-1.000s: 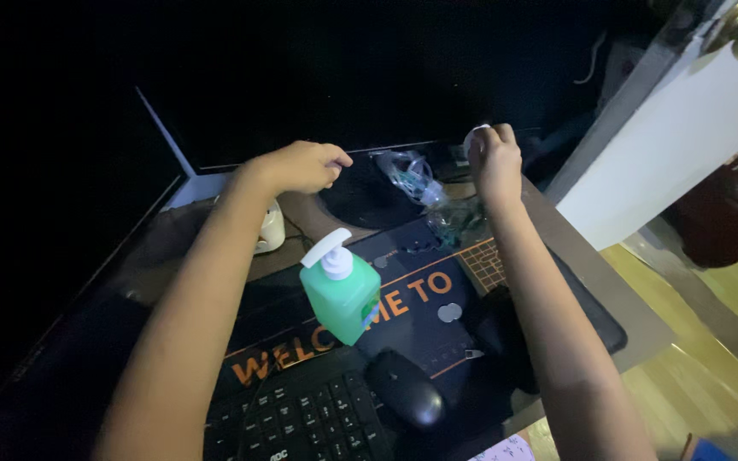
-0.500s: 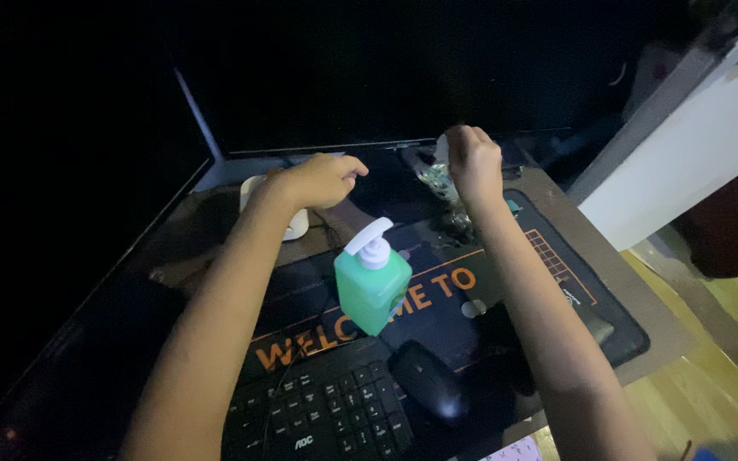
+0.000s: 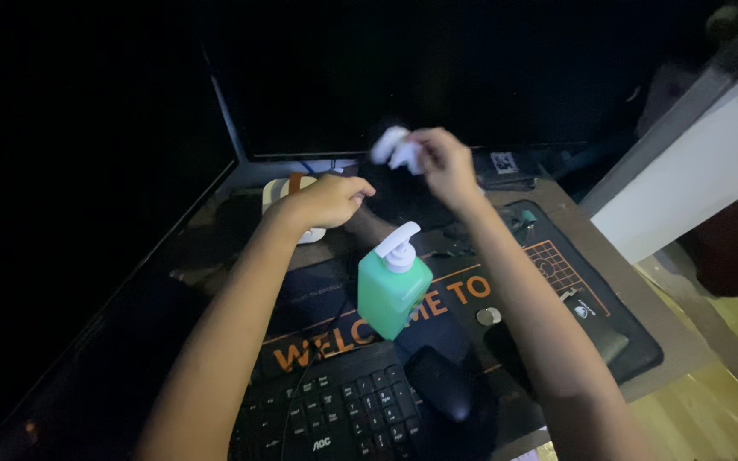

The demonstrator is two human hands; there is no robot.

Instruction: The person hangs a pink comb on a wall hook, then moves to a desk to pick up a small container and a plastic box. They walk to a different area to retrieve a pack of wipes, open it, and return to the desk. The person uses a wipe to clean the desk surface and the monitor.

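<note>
Near the desk's (image 3: 634, 341) back edge, the left hand (image 3: 322, 201) hangs with fingers curled shut on nothing I can see, the green soap pump bottle (image 3: 390, 290) stands untouched on the mat, and the right hand (image 3: 442, 162) pinches a small blurry white thing (image 3: 390, 147) in the air.

Both forearms bare, no sleeves visible; left grip (image 3: 325, 201) and right grip (image 3: 440, 164) ungloved, no rings or watch seen.

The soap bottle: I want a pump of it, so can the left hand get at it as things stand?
Probably yes. The left hand hovers loosely closed and seemingly empty, just up-left of the soap bottle, with nothing between them. The pump head is uncovered, and the right hand, holding something white, is farther back.
</note>
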